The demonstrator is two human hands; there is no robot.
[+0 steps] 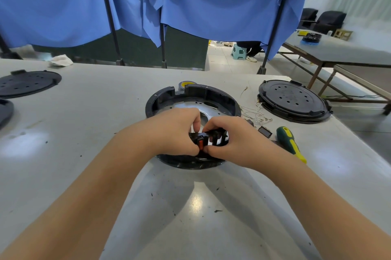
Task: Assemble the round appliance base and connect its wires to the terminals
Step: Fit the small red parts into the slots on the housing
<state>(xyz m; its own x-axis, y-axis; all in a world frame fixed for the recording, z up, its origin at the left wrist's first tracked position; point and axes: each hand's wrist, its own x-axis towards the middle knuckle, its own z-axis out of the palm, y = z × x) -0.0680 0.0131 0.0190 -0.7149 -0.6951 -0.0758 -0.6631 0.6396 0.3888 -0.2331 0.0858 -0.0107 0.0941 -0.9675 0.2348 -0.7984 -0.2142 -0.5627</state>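
head view | looks forward and down | close over table (pixel 88 124)

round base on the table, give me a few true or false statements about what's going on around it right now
1. Both hands, left hand and right hand, pinch a small black part with a red piece over the round base. True.
2. The screwdriver is in the right hand. False: it lies on the table, right of the base.
3. Loose wires lie between the base and a black round cover. True.
4. The screwdriver handle is red. False: green and yellow.
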